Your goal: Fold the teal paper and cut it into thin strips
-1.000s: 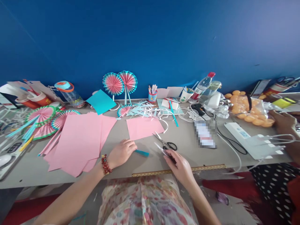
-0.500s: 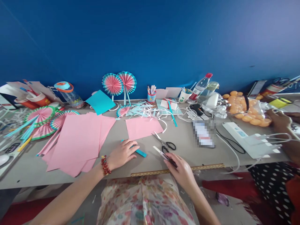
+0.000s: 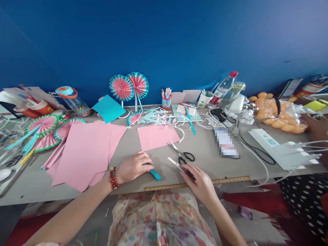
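My left hand (image 3: 137, 167), with a red bead bracelet at the wrist, has its fingers curled over a narrow folded strip of blue paper (image 3: 155, 175). One end of the strip sticks out to the right, and the rest is hidden under the hand. In my right hand (image 3: 196, 179) is a utility knife (image 3: 180, 167), its pale blade pointing up and left toward the tabletop. Just beyond the knife lie black-handled scissors (image 3: 182, 153), blades apart. A pink paper sheet (image 3: 157, 136) rests past the scissors.
Pink sheets (image 3: 84, 153) are stacked at left beside several paper fans (image 3: 44, 124). Paper scraps (image 3: 156, 117), a pen cup (image 3: 166, 101) and a bottle (image 3: 221, 90) line the back. A wooden ruler (image 3: 166, 187) edges the front. A power strip (image 3: 269, 145) and another person's hand (image 3: 316, 126) are at right.
My left fingers have curled in more over the blue strip, covering its far end. My right hand keeps the knife almost in place. The other person's hand has shifted right.
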A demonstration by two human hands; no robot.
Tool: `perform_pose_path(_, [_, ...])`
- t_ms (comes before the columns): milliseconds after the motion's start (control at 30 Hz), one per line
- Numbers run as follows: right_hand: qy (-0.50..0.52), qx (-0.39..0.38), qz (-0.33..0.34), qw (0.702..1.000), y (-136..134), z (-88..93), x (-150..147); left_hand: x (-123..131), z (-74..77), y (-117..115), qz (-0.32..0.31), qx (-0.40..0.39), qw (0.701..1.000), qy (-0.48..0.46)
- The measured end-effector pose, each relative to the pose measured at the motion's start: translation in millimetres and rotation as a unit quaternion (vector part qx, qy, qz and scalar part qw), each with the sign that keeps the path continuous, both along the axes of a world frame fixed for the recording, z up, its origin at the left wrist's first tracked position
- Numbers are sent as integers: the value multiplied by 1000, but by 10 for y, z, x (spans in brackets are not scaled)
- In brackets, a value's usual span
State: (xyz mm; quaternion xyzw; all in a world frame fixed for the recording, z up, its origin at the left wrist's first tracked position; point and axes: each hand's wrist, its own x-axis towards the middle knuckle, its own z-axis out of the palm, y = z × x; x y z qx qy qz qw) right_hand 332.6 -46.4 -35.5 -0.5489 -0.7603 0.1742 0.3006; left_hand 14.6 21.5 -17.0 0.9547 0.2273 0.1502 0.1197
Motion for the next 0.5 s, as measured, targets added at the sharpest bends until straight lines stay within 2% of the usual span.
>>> perform_pose_path(133, [34,-28,-7,999,-9,42,-48,37,-35,-17,38,-48,998,-20])
perform_pose_path(233, [103,-86,-28,991,-6,131,-178,106,16,-66,53,-121,990,-54])
perform_pose_path(367, [226,-199,24,953,47,235,-432,217,171,-184,73,-197,972,-106])
perform_pose_path(500, [310,-217,21,925,92,255,-615,285,282,-296,99,-239,957,-132])
